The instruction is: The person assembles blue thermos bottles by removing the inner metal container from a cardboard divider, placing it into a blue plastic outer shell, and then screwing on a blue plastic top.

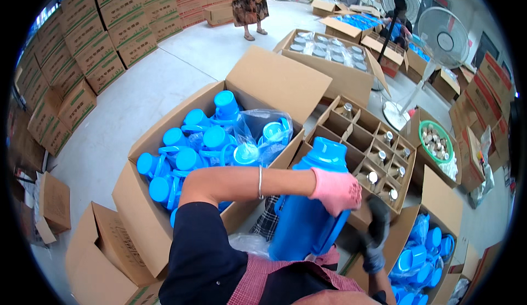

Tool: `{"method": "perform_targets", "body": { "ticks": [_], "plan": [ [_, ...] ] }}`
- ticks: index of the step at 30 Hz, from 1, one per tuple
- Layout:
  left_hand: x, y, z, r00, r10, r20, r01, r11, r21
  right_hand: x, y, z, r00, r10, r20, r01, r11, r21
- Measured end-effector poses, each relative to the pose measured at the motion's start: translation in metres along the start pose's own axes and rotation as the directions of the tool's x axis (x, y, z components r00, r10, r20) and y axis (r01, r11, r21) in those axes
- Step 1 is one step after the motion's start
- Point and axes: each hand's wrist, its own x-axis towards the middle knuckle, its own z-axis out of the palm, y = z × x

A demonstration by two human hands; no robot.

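A large blue thermos flask (302,225) with a side handle and a blue top stands close in front of my body, tilted slightly. My left hand (336,190), in a pink glove, reaches across the flask and is closed on its upper side near the handle. My right hand (376,222), in a grey and black glove, is to the right of the flask, smeared by motion; its fingers cannot be made out. Beyond it is a divided carton (336,125) holding several silvery glass liners (372,178). On the left, an open carton (132,217) holds several blue flask shells (189,159), some in clear plastic.
Another carton (442,212) of blue parts is at lower right. Behind the dividers are a green basket (451,150) of small pale pieces, a standing fan (442,37) and a carton of grey-topped items (324,63). Stacked cartons (104,36) line the left; two people are farther back.
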Motion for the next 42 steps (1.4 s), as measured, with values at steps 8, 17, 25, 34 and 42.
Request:
{"method": "perform_targets", "body": {
  "ticks": [8,17,25,34,42],
  "plan": [
    [-0.005,-0.031,0.000,0.937,-0.296,0.187,0.314,0.946,-0.075,-0.114,0.053,0.062,0.903,0.336,0.266,-0.326,0.942,-0.084],
    [-0.038,-0.072,0.000,0.849,-0.524,0.066,0.528,0.834,-0.161,-0.033,0.039,0.027,0.964,0.258,-0.059,-0.262,0.962,-0.072],
    [-0.088,-0.070,0.011,0.606,-0.790,-0.091,0.743,0.603,-0.289,0.004,0.070,0.013,0.946,0.325,0.007,-0.322,0.940,-0.109],
    [-0.121,-0.094,0.032,0.395,-0.869,-0.299,0.796,0.486,-0.360,-0.002,-0.015,0.069,0.766,-0.319,0.558,0.445,0.889,-0.103],
    [-0.158,-0.069,0.041,0.158,-0.984,-0.082,0.488,0.150,-0.860,-0.042,0.118,0.077,0.555,0.569,0.607,-0.391,0.822,-0.414]
  ]
}}
